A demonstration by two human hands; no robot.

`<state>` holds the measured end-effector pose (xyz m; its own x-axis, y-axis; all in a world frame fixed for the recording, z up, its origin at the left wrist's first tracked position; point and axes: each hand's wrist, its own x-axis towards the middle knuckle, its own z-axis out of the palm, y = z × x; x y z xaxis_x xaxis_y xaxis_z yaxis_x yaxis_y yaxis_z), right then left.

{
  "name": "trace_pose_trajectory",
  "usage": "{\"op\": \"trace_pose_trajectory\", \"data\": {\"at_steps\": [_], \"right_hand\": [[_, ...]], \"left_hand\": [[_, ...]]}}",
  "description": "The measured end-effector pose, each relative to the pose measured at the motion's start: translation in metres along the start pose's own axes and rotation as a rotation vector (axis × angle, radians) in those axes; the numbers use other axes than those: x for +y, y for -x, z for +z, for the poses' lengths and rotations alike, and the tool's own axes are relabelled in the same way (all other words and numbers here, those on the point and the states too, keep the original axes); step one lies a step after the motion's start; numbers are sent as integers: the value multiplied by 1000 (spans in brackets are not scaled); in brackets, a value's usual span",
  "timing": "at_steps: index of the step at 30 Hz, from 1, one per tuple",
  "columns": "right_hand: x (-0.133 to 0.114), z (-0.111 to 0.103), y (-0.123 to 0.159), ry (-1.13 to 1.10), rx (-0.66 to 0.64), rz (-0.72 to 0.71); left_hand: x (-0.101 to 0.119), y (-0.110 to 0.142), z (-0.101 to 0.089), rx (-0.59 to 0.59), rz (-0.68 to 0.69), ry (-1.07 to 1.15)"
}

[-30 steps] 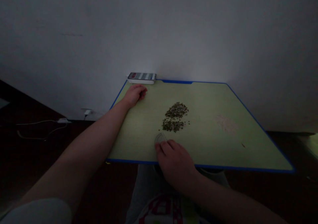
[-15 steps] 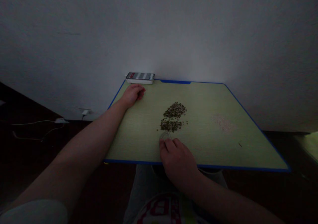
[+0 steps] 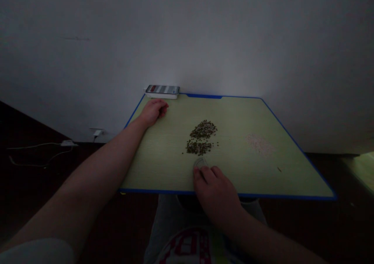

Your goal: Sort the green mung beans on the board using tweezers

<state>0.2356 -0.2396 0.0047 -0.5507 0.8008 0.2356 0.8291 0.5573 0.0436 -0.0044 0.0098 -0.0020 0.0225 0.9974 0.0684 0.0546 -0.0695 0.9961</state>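
Observation:
My right hand [image 3: 216,188] is closed on a clear, thin plastic piece with a rounded edge and curved lines, which looks like a protractor [image 3: 200,162]. It lies low over the table near the front edge, just short of a small dark heap of beans or seeds [image 3: 199,147]. Behind that lies a second dark heap [image 3: 203,129] with pale grains mixed in; a thin gap parts the two. My left hand [image 3: 154,112] rests at the table's back left, fingers curled in, nothing visible in them.
The pale folding table [image 3: 233,112] has a blue rim. A phone [image 3: 163,89] lies on a white box at the back left corner. Pale grains [image 3: 261,145] are spread at the right, with a small dark sliver [image 3: 279,169] nearby. A white plug [image 3: 97,133] and cables are by the wall.
My right hand has moved right along the front of the near heap with the protractor, then drawn slightly back from it. My left hand stays put; the view has shifted a little.

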Motion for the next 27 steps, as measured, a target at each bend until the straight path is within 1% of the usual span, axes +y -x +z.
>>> {"op": "trace_pose_trajectory", "data": {"at_steps": [5, 9, 13, 18, 21, 27], "right_hand": [[9, 0, 8, 27, 0, 4], [12, 2, 11, 30, 72, -44], [9, 5, 6, -6, 114, -85], [10, 5, 0, -16, 118, -60], [15, 6, -1, -17, 125, -39], [25, 8, -2, -64, 136, -8]], "left_hand": [[-2, -1, -1, -1, 7, -17], [-3, -3, -1, 1, 9, 3], [-2, -2, -1, -1, 13, 15], [0, -1, 0, 11, -11, 5], [-1, -1, -1, 3, 6, 8], [1, 1, 1, 14, -19, 13]]}}
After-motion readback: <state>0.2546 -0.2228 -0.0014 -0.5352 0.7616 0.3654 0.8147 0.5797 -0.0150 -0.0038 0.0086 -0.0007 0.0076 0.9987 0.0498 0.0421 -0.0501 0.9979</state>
